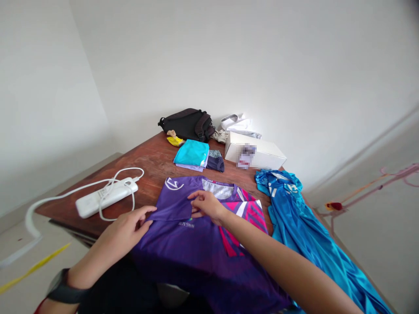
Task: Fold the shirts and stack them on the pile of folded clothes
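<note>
A purple sports jersey (196, 257) with pink and white stripes lies over the near edge of the wooden table, its collar facing away from me. One sleeve is folded inward across the chest. My left hand (132, 226) pinches the fold at the jersey's left side between thumb and fingers. With bent fingers, my right hand (207, 206) grips the hem of the folded sleeve near the middle of the chest. The other sleeve, striped in pink, also lies inward, partly behind my right forearm. The jersey's lower part hangs toward me.
Left of the jersey, a white power strip (108, 198) with cables lies on the table (144, 159). Folded turquoise clothing (192, 152), a black bag (186, 124) and a white box (262, 152) stand behind. A blue shiny garment (294, 226) stretches along the right edge.
</note>
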Available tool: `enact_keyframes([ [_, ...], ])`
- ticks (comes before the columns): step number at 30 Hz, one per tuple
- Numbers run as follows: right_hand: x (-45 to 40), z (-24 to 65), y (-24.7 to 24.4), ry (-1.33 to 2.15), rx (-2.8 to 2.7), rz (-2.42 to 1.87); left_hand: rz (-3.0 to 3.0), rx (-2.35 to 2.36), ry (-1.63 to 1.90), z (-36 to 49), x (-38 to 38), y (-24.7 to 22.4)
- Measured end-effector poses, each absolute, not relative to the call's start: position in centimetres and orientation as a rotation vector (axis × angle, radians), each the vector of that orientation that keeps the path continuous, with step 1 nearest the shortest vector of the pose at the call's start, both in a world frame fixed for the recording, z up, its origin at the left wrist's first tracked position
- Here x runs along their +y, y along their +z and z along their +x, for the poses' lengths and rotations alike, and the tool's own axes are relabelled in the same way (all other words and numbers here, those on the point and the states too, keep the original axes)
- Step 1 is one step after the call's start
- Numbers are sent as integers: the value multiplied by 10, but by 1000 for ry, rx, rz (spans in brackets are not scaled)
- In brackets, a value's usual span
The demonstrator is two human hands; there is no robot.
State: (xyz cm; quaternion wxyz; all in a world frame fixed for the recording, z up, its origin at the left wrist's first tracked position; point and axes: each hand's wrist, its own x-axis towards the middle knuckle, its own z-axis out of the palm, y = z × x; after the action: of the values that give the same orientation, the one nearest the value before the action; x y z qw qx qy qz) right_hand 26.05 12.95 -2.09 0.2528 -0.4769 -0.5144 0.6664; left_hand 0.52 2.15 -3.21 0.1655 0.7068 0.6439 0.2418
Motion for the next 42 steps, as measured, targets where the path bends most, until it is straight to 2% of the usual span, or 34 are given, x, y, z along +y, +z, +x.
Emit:
enact_keyframes([
  [5, 125, 268, -21, 1861, -1426, -1355, 2036, 1852, 585, 0, 16, -28],
  [10, 123, 283, -17, 1846, -1876, -1366, 2120, 1714, 549, -13, 15, -34],
  [12, 131, 282, -11, 1609, -2076, -1349, 2128, 1670, 547, -17, 16, -37],
  [17, 179, 242, -1, 760, -2309, -1282, 2125, 1642, 542, -20, 17, -40],
  [19, 202, 216, -5, 623, -2375, -1297, 2146, 1636, 561, -19, 16, -41],
  [29, 254, 143, -26, 751, -2592, -1325, 2182, 1570, 739, -20, 21, -55],
  [35, 252, 139, -34, 685, -2516, -1374, 2179, 1552, 734, -26, 19, -60],
  [42, 243, 149, -43, 522, -2462, -1185, 2167, 1591, 631, -32, 12, -51],
])
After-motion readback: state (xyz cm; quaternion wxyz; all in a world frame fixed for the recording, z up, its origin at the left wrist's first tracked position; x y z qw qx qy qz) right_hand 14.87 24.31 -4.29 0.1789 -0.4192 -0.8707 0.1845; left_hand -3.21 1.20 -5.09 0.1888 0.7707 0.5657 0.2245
